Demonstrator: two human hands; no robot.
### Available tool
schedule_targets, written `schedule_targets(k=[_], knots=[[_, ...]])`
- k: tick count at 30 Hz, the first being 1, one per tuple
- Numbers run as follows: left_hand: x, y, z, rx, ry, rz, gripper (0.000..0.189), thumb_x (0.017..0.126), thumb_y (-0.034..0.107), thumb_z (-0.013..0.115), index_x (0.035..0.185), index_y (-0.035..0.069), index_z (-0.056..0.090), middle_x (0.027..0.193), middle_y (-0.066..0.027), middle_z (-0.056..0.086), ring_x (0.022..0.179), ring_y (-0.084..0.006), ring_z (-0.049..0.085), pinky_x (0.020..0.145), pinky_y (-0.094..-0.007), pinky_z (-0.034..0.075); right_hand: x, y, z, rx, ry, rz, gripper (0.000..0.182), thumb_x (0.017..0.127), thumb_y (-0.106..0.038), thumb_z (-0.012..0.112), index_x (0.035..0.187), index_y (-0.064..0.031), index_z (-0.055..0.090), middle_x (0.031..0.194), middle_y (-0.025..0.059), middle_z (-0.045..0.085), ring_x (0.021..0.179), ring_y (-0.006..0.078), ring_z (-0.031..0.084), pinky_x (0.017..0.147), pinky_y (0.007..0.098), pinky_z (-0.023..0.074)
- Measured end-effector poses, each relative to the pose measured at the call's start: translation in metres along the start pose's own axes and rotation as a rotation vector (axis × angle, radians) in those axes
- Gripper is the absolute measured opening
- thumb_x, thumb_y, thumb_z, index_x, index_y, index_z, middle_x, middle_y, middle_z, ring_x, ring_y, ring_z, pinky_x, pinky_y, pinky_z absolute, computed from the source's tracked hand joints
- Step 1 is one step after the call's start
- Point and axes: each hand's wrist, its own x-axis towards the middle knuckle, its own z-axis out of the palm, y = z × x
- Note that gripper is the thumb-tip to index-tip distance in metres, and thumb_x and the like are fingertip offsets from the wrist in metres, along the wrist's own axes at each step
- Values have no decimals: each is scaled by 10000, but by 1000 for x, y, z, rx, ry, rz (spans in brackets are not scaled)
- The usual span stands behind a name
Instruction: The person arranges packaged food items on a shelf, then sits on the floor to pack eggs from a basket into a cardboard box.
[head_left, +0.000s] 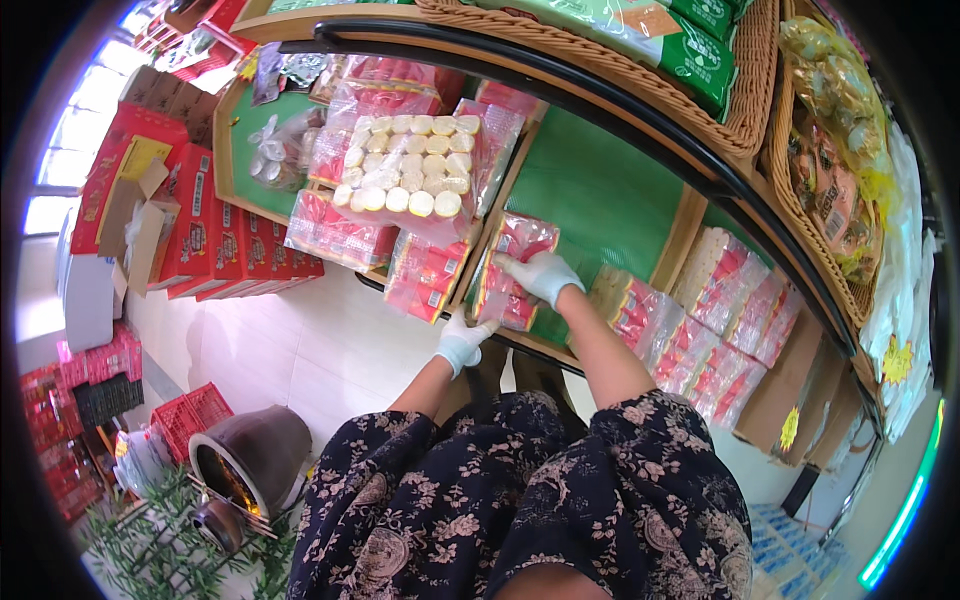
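My right hand (541, 276), in a white glove, lies over a clear-wrapped pack of red-labelled rolls (513, 238) with its fingers around the pack's right side. At the lower edge of that pack is my left hand (463, 337), also gloved, with its thumb against the wrapping. The pack sits at the front left of a green-lined shelf compartment (600, 169), beside the wooden divider (491, 217). Left of the divider stands a large pack of rolls (411, 161) showing pale round ends, on top of other red packs (424, 277).
More wrapped packs (637, 311) fill the compartment's right side and beyond. A black rail (570, 79) and wicker baskets (750, 90) overhang the shelf. Red cartons (217, 232) are stacked at left. A large brown pot (259, 450) lies tipped on the floor near a leafy plant (165, 540).
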Motion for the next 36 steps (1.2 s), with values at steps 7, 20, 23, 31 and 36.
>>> schedule_targets(k=[7,20,23,31,36], knots=[[12,31,-20,392,-308,240,1050,677,377,754,1402,-44,122,1156,-206,538,1009,-226,550,874,-302,430,24,18,44,31,426,-96,612,814,-535,438,804,39,649,802,261,625,831,371,616,791,384,483],[-20,28,31,-284,-520,307,1209,605,284,844,1407,-48,3,1325,-147,382,1189,-208,407,993,-288,331,-29,92,63,831,422,-408,244,842,-192,516,801,25,618,619,102,603,546,155,579,533,306,464],[-15,19,61,-126,-532,366,1143,618,268,815,1405,-58,52,1306,-170,420,1172,-218,442,982,-280,346,-25,133,59,707,491,-441,290,845,-226,484,797,28,616,639,130,613,561,197,594,548,316,468],[-20,37,57,416,-457,166,1056,638,443,773,1402,-8,199,1241,-258,491,1154,-291,491,948,-305,384,-30,156,35,673,311,-146,306,856,-261,460,833,9,601,664,151,620,562,239,609,535,344,486],[-24,46,-4,-45,-274,240,550,816,188,662,1277,-17,442,1081,-124,595,966,-153,564,843,-280,448,-63,80,17,351,708,-319,284,849,-297,517,853,-24,596,750,208,609,700,362,600,645,383,478]])
